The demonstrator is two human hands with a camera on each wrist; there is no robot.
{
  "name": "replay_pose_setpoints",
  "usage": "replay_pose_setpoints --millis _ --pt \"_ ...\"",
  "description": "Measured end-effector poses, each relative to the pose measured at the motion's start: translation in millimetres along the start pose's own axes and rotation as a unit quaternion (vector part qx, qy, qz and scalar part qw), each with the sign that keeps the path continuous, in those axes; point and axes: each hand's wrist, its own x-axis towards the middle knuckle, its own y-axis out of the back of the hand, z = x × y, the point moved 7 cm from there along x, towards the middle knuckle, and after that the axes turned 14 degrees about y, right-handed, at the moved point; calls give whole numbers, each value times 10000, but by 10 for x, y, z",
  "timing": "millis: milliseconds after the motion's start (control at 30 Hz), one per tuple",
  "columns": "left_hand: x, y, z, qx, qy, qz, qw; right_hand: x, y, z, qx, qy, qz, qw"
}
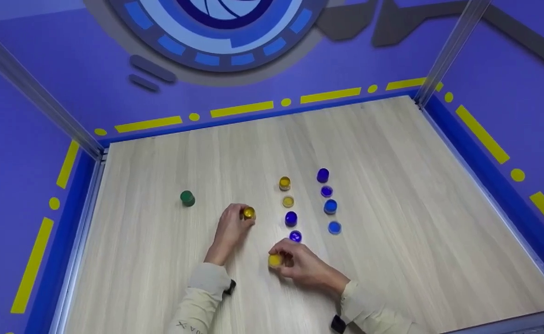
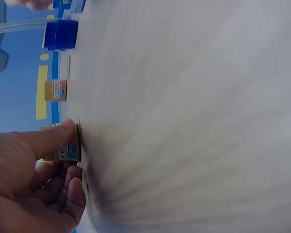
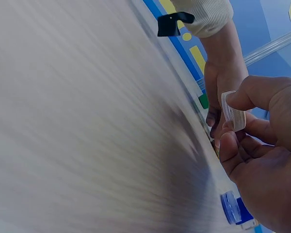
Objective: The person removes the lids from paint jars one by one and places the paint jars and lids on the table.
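Observation:
My left hand point(image 1: 231, 228) grips a small open paint jar point(image 1: 249, 213) of dark yellow paint at the table's middle. In the left wrist view, thumb and fingers pinch this labelled jar point(image 2: 72, 145) right at the tabletop. My right hand point(image 1: 305, 265), nearer the front edge, pinches a round clear lid point(image 1: 275, 260) with yellow on it. The right wrist view shows that lid point(image 3: 234, 111) tilted on edge between thumb and fingertips. Just beyond the right hand lies a purple-stained lid point(image 1: 295, 236), with an open purple jar point(image 1: 291, 218) behind it.
Another open yellow jar point(image 1: 284, 183) stands farther back, its lid point(image 1: 288, 201) before it. To the right stand a second purple jar point(image 1: 323, 175) with its lid point(image 1: 326, 190) and a blue jar point(image 1: 330, 206) with its lid point(image 1: 334, 227). A green jar point(image 1: 187, 198) stands far left.

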Motion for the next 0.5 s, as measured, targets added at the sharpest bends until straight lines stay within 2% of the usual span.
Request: replay_pose_setpoints --millis 233,500 --pt "166 59 -9 9 14 105 9999 18 -18 10 19 -168 -116 9998" --pt "349 103 27 -140 -23 237 9996 58 0 -18 39 88 -35 9999"
